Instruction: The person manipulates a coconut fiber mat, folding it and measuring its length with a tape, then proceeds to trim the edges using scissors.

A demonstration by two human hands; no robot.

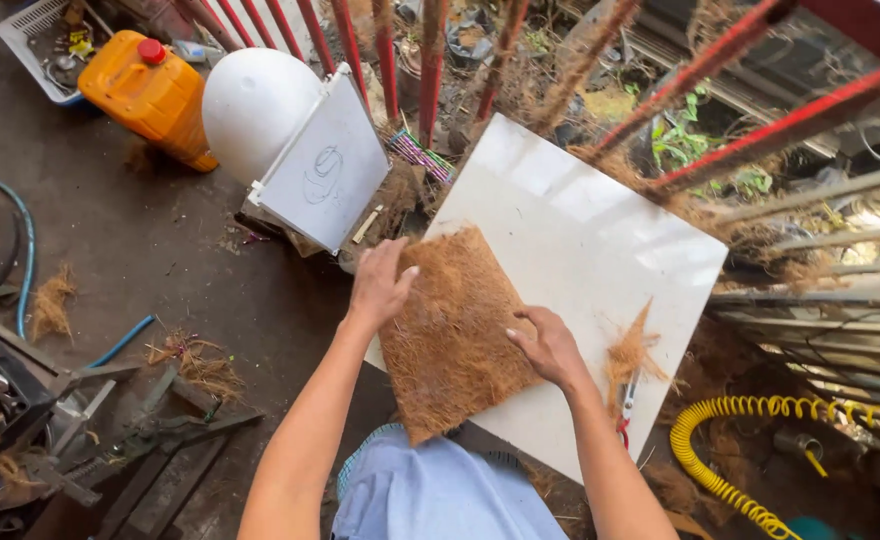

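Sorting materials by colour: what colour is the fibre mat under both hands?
Reddish brown, coarse fibre mat, on the white board; head view.

White square tabletop (580, 215), tilted corner-on, bearing a brown coir fibre mat (450, 335) across its near-left part, a loose tuft of fibre (632, 352) beside it (red-handled tool (625, 405) partly under the tuft), near the right edge.

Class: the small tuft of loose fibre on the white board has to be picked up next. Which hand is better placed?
Probably the right hand: it rests on the mat edge, beside the tuft. The left hand is across the mat.
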